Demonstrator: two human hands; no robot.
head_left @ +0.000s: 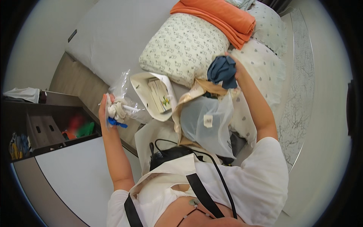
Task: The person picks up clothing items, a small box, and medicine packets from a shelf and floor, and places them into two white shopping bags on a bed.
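My left hand (pixel 103 107) is closed on a clear plastic bag (pixel 121 89), held out to the left beside the bed. Inside or against the bag are a crumpled off-white cloth (pixel 118 109) and a small blue piece (pixel 116 122); which of the two I cannot tell. My right hand (pixel 238 67) grips a bunched dark blue cloth (pixel 222 70) above the far right side of a beige bag (pixel 183 99). Its fingers are partly hidden by the cloth. A translucent white plastic bag (pixel 200 113) with a small label lies across the beige bag, nearer to me.
Between my hands stands a white bin (pixel 141 90) with flat boxes or books in it. Behind it are a patterned quilt (pixel 181 49), a folded orange blanket (pixel 215 17) and pillows (pixel 264 68) on the bed (pixel 109 34). An open dark cabinet (pixel 75 109) is at the left.
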